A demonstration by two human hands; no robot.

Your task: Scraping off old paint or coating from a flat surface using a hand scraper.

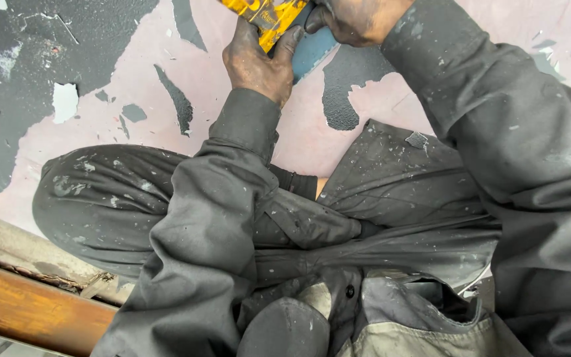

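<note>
On flaking pink floor (pixel 133 59), left hand (pixel 259 63), right hand (pixel 355 18), each grip clasping yellow power tool (pixel 269 16)

A yellow-and-black power tool (pixel 267 16) is gripped at the top edge of the head view by the left hand (pixel 259 63), whose fingers are wrapped around its body. A blue-grey part of the tool (pixel 312 47) is covered from above by the right hand (pixel 355 18); how that hand is closed cannot be told. Both hands are blackened with grime. The tool is held just above a pinkish floor (pixel 133 79) from which dark coating (pixel 28 39) is peeled in patches. Crossed legs in dark, dust-flecked trousers (pixel 114 198) are seen below. A brown wooden beam (pixel 28 307) lies at the lower left.
</note>
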